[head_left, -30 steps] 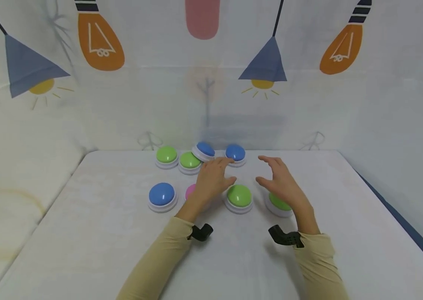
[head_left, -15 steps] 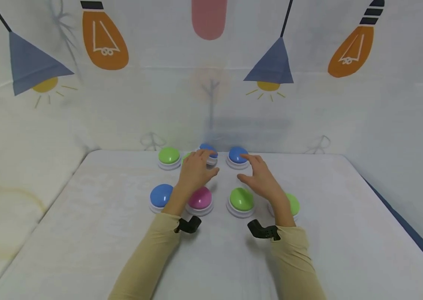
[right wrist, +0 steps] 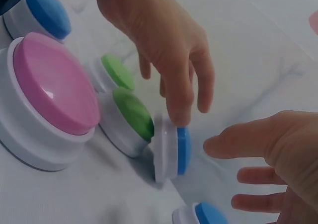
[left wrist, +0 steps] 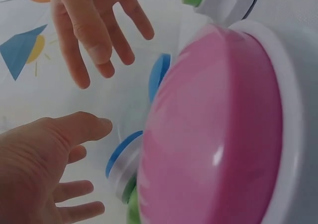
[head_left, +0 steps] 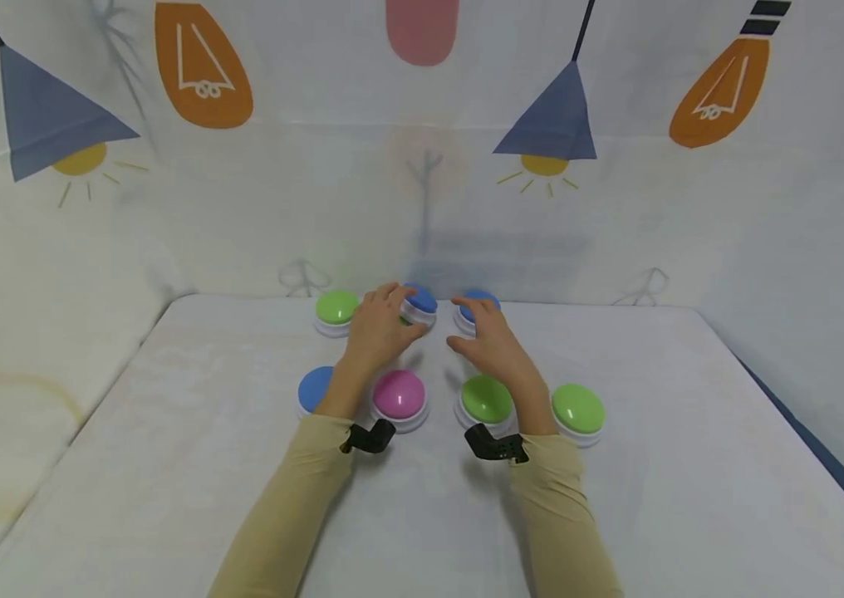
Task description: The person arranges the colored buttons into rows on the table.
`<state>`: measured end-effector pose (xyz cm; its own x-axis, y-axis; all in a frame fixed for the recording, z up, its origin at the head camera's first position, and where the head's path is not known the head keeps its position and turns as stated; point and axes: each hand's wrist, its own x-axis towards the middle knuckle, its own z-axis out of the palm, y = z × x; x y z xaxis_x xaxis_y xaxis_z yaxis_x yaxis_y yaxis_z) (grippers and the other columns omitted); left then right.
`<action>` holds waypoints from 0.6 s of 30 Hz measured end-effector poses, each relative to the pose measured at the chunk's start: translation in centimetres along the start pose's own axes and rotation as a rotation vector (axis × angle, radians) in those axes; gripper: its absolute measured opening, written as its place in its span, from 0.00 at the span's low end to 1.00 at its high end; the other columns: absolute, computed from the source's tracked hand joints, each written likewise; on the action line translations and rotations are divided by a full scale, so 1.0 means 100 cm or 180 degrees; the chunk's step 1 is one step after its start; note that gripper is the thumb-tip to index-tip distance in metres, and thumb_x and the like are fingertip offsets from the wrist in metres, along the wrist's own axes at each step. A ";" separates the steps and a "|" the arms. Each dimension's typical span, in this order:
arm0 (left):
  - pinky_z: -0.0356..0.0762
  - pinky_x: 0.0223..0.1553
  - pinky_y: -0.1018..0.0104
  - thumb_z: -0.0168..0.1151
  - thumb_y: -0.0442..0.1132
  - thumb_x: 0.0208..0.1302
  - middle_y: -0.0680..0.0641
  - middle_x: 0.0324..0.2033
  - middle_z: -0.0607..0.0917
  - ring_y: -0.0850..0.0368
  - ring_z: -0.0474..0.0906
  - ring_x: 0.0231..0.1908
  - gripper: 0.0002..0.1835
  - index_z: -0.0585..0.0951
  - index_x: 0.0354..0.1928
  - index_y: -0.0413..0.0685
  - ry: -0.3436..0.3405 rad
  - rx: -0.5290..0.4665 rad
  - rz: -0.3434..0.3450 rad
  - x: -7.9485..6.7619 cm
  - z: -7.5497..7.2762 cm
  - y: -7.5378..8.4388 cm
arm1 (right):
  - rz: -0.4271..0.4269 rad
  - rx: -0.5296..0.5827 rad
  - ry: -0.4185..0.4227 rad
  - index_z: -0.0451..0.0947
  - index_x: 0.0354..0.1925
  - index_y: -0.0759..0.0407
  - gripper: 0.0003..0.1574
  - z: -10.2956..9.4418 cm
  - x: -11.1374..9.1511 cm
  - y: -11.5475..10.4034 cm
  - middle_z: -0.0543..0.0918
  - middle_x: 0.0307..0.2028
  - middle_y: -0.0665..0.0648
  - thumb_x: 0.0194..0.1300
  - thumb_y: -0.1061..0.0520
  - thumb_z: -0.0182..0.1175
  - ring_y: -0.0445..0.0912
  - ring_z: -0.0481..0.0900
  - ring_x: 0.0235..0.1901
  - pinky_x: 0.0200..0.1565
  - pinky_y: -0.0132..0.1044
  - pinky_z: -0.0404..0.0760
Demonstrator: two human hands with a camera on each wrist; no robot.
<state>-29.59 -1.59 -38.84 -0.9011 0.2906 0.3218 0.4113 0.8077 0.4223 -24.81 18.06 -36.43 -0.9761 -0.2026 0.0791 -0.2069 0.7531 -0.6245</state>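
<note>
Domed push buttons with white bases stand in two rows on a white table. In the back row, a tilted blue button [head_left: 419, 301] leans on a green button [right wrist: 130, 119], which my left hand mostly hides in the head view. My left hand [head_left: 379, 332] hovers beside the tilted one, fingers relaxed and spread from the thumb; whether a fingertip touches it I cannot tell. Thumb and fingers apart, my right hand [head_left: 495, 345] hangs in front of another blue button [head_left: 479, 296] and partly covers it. Neither hand holds anything.
Nearer stand a blue button [head_left: 315, 389], a pink button [head_left: 399, 394] and two green buttons, one [head_left: 486, 399] under the right wrist and one [head_left: 578, 407] further right. Another green button [head_left: 336, 308] is at back left. A patterned cloth [head_left: 317, 191] hangs behind the table [head_left: 168, 465].
Both hands have moved left and a little further back, the right hand now in front of the back-right blue button. The pink button has come into full view. The buttons look unmoved.
</note>
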 end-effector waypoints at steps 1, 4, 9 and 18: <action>0.69 0.60 0.41 0.69 0.53 0.60 0.38 0.67 0.71 0.37 0.69 0.64 0.32 0.74 0.64 0.51 -0.0011 0.0014 0.0001 0.001 0.001 -0.001 | 0.0010 -0.0007 -0.0008 0.59 0.73 0.60 0.42 0.001 0.002 0.000 0.60 0.70 0.68 0.66 0.54 0.62 0.61 0.58 0.71 0.69 0.58 0.61; 0.70 0.59 0.40 0.68 0.53 0.60 0.38 0.67 0.71 0.37 0.69 0.64 0.32 0.74 0.65 0.51 -0.0026 0.0021 0.0000 0.002 0.003 -0.002 | 0.0048 0.0005 -0.0026 0.58 0.74 0.58 0.42 0.004 0.006 0.000 0.59 0.70 0.68 0.67 0.52 0.62 0.61 0.59 0.70 0.69 0.58 0.62; 0.71 0.60 0.42 0.69 0.51 0.60 0.37 0.68 0.69 0.37 0.68 0.64 0.33 0.73 0.66 0.49 -0.0071 -0.0047 -0.0086 0.003 0.003 -0.004 | -0.0016 0.0037 0.0009 0.59 0.73 0.58 0.41 0.009 0.015 -0.002 0.60 0.70 0.68 0.67 0.52 0.62 0.61 0.60 0.70 0.68 0.58 0.62; 0.74 0.58 0.46 0.70 0.51 0.60 0.36 0.67 0.69 0.38 0.70 0.63 0.37 0.69 0.69 0.48 -0.0144 -0.0157 -0.0117 0.004 0.008 0.001 | 0.0004 0.0181 -0.0010 0.59 0.73 0.59 0.41 0.014 0.024 -0.005 0.60 0.70 0.68 0.67 0.55 0.62 0.62 0.59 0.71 0.69 0.59 0.60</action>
<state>-30.02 -0.94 -39.38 -0.9205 0.2850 0.2673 0.3832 0.7924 0.4747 -26.96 16.33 -37.06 -0.9761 -0.2035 0.0759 -0.2013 0.7167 -0.6677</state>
